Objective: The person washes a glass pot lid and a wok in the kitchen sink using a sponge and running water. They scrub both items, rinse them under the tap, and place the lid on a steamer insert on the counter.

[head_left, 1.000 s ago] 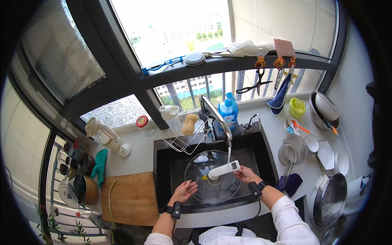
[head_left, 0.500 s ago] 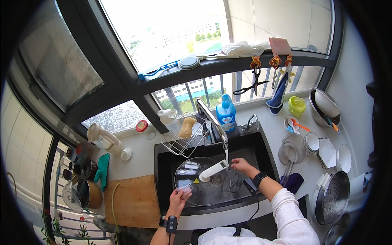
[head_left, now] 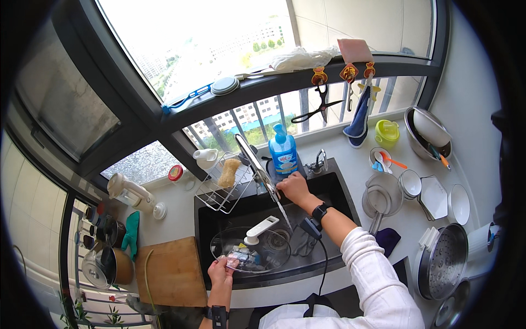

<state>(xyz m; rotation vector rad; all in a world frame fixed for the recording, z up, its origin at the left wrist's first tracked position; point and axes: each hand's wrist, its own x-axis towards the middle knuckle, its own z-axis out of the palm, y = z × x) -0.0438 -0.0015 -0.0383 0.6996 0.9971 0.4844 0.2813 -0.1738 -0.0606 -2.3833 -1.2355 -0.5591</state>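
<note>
My left hand (head_left: 224, 266) grips the near-left rim of a clear glass lid (head_left: 263, 262) with a white handle (head_left: 261, 230), held tilted inside the black sink (head_left: 342, 197). My right hand (head_left: 291, 188) reaches to the base of the chrome faucet (head_left: 252, 162), its bent fingers closed at the faucet's body and partly hidden. Water runs from the spout into the sink beside the lid's handle. A blue soap bottle (head_left: 284, 153) stands just behind my right hand, and a wire rack (head_left: 216, 194) with a tan sponge (head_left: 228, 173) is left of the faucet.
Left: wooden board (head_left: 167, 274), teal gloves (head_left: 131, 236), blender-like appliance (head_left: 131, 194), pots (head_left: 115, 263). Right: strainer (head_left: 378, 197), bowls (head_left: 457, 205), perforated steel pan (head_left: 441, 263), dark cloth (head_left: 386, 241), green cup (head_left: 387, 132). Scissors (head_left: 320, 104) hang at the window.
My right hand left the lid and moved up to the faucet. My left hand took hold of the lid's rim, and the lid shifted leftward in the sink.
</note>
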